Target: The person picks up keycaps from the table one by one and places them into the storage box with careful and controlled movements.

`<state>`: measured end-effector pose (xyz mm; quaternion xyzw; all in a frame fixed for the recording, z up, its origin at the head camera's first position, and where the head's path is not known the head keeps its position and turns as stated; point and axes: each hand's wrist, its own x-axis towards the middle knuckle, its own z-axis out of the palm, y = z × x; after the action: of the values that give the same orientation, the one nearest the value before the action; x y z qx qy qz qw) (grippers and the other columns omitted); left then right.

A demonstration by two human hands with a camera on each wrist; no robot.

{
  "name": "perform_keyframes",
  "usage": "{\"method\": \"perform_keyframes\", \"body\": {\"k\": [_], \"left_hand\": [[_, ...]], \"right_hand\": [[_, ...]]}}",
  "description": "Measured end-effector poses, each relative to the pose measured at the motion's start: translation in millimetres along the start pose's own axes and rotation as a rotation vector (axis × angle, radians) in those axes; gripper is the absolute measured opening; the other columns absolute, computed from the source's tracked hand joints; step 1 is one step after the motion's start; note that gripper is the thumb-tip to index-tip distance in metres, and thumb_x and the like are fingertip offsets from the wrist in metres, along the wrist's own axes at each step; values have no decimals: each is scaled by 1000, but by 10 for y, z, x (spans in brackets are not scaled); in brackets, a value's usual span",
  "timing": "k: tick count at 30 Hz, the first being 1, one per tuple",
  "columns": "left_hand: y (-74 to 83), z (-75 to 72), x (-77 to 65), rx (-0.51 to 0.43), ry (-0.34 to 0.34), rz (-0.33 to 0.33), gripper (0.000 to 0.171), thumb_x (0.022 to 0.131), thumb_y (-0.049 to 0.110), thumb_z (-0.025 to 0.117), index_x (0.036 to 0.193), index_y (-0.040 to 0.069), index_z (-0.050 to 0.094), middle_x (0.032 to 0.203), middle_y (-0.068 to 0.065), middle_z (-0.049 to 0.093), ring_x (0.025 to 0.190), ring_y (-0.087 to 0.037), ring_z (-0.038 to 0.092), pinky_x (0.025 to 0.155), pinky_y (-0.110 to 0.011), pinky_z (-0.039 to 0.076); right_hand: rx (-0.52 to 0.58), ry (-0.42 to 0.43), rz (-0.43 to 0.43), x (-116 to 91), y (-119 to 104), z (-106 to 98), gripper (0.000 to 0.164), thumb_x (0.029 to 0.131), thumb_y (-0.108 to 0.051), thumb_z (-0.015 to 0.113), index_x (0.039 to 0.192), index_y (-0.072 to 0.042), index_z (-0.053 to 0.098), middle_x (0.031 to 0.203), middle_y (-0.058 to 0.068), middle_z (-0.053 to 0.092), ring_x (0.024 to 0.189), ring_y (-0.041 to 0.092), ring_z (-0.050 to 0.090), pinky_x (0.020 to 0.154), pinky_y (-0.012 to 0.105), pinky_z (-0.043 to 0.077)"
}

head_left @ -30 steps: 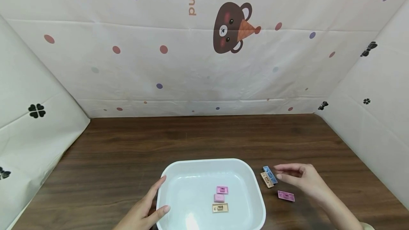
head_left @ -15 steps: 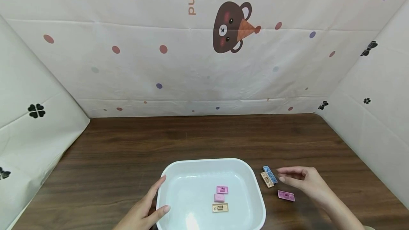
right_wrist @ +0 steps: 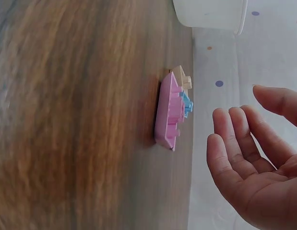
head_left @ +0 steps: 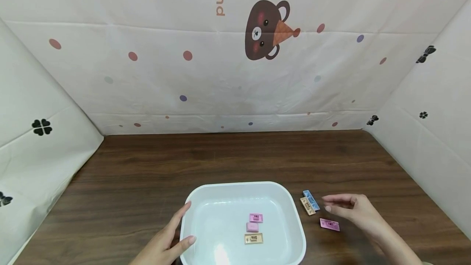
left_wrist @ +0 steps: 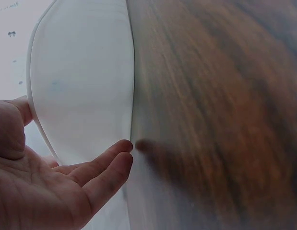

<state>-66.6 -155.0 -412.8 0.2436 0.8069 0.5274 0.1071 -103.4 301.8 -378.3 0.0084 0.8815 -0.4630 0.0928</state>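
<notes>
We had our right hand (head_left: pixel 357 212) hanging loose and empty, the blue block (head_left: pixel 312 200) on the bench (head_left: pixel 235 156) just left of it, long axis kinda slanting away-left, while our left hand (head_left: pixel 162 242), fingers relaxed, touched the tray (head_left: pixel 217 220).

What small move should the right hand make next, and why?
Perhaps lower the right hand to pinch the pink piece on the table: the hand is empty, and that piece lies apart, while the tan piece and blue piece beside the tray lie together.
</notes>
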Motion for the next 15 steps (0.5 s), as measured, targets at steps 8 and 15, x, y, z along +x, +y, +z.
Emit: {"method": "perform_keyframes", "body": {"k": [8,15], "left_hand": [[8,-2,-3,-7,-2,-12,65,93,15,53,143,2,13,118,-30,45,80,-5,60,62,-24,50],[10,-5,1,-11,-4,-7,65,93,15,52,143,3,13,120,-30,44,81,-6,61,63,-24,50]], "right_hand": [[-16,-32,-46,9,69,-31,37,84,-18,65,110,9,61,105,18,64,83,0,60,70,21,48],[11,-70,-61,23,132,-33,39,84,-16,66,110,12,59,105,21,63,84,1,60,70,21,49]]}}
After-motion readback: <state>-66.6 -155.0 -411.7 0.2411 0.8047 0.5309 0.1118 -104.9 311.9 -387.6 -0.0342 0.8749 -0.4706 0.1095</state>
